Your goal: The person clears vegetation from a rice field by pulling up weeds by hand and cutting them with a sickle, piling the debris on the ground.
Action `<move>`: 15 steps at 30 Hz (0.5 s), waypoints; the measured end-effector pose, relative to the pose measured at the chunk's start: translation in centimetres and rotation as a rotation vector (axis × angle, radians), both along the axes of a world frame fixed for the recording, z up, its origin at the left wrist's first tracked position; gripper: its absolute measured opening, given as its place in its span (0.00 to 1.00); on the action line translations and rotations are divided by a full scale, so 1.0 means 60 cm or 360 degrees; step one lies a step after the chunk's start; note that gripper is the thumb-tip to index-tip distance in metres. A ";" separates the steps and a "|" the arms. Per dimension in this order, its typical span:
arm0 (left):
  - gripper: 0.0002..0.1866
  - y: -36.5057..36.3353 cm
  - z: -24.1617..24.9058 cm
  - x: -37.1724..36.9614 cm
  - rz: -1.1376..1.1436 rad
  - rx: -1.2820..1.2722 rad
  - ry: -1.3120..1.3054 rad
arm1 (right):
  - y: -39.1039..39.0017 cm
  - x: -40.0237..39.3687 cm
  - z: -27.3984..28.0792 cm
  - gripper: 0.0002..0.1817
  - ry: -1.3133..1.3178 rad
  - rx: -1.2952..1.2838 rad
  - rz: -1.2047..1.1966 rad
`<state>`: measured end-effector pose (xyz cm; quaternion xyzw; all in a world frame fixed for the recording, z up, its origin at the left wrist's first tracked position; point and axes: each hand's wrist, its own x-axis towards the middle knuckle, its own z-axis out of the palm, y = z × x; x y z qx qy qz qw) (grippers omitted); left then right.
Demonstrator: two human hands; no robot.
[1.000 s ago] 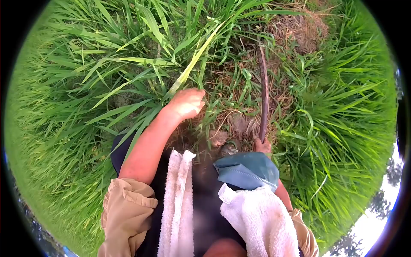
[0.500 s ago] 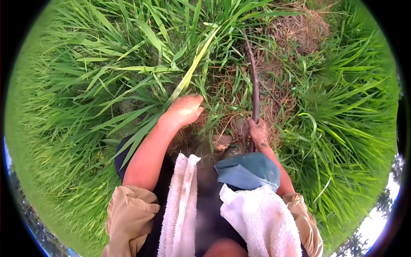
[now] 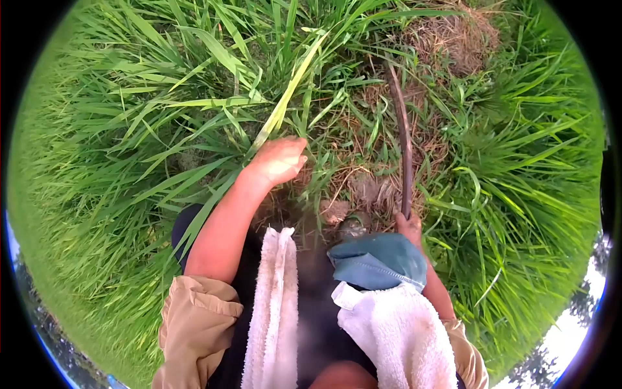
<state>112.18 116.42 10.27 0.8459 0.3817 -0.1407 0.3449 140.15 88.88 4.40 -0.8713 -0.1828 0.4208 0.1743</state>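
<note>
A long, dark, slightly curved wooden stick point(image 3: 405, 142) runs from the grass at the top down to my right hand point(image 3: 409, 227). That hand is wrapped round its near end, low on the right. Grass hides the stick's far end. My left hand point(image 3: 278, 159) is closed, with its fingers curled under and mostly hidden, beside the base of a yellowish grass blade point(image 3: 288, 97). Whether it grips any stems cannot be seen. Bare soil with thin weeds and straw point(image 3: 350, 129) lies between the two hands.
Tall green grass point(image 3: 110, 149) stands thick on the left, and more grass point(image 3: 531, 168) on the right. A dry straw clump point(image 3: 457, 42) lies at the top right. A white towel point(image 3: 402, 330) and blue-green cloth point(image 3: 379, 259) hang in front of my body.
My right hand has moved back toward my body and slightly right, drawing the stick with it. The left hand stays closed in nearly the same place.
</note>
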 end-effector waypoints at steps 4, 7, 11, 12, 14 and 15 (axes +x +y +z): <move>0.15 0.008 -0.014 0.019 -0.0010 -0.0024 0.0040 | 0.207 0.025 -0.027 0.19 -0.0131 0.0386 -0.0125; 0.18 0.017 -0.001 0.019 -0.0002 -0.0125 0.0108 | 0.124 0.014 -0.105 0.18 -0.0330 0.0305 0.0329; 0.18 0.013 0.010 -0.006 0.0109 -0.0048 0.0124 | -0.068 -0.021 -0.069 0.14 -0.0065 0.0360 0.0035; 0.18 0.012 0.009 -0.005 0.0114 -0.0081 0.0150 | -0.063 -0.027 -0.042 0.14 -0.0020 0.0341 0.0025; 0.18 0.014 -0.003 -0.005 0.0070 -0.0068 0.0180 | 0.026 -0.035 0.037 0.13 0.0062 0.0361 -0.0002; 0.19 0.015 -0.005 -0.002 0.0041 -0.0058 0.0189 | 0.069 -0.032 0.043 0.12 0.0122 0.0395 -0.0130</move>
